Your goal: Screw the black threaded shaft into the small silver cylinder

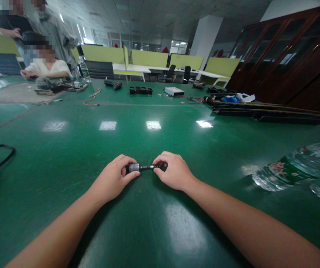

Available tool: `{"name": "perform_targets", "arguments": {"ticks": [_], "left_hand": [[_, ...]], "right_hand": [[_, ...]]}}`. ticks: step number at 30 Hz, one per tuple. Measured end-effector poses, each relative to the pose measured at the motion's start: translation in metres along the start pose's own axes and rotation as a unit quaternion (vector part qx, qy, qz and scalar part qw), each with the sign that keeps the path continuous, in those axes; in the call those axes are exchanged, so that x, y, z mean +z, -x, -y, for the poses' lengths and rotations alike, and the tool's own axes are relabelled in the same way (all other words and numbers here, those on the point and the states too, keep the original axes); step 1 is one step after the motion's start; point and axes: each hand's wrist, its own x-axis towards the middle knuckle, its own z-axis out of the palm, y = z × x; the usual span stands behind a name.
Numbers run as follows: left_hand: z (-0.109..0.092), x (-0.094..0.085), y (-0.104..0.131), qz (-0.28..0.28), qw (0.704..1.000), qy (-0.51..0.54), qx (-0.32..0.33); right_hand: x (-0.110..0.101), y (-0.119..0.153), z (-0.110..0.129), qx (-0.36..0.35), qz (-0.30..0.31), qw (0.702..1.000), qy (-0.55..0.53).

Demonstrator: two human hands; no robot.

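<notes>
Between the fingers and thumb of my left hand is a small grey metal cylinder. A thin metal shaft runs from it toward the right, in line with it. My right hand pinches the shaft's far end, where a dark, ridged part shows between thumb and forefinger. The piece lies level, low over the green tabletop; whether it touches the surface I cannot tell. Both hands are closed, and the fingers hide the cylinder's left end and the tip of the ridged part.
Large water bottles lie on the right. A black cable curves in from the left edge. Farther back are a power drill, a black tray, a white box and long dark strips. People are at the far left.
</notes>
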Motion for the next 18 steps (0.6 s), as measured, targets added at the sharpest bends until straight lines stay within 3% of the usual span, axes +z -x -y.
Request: {"name": "perform_targets", "arguments": {"ticks": [6, 18], "left_hand": [[-0.0021, -0.0017, 0.0026, 0.025, 0.999, -0.008, 0.035], [-0.005, -0.0039, 0.0034, 0.033, 0.999, -0.019, 0.034]], "right_hand": [[0.0053, 0.0004, 0.0012, -0.093, 0.047, 0.989, -0.1], [0.0066, 0.0008, 0.0036, -0.077, 0.039, 0.99, -0.11]]}}
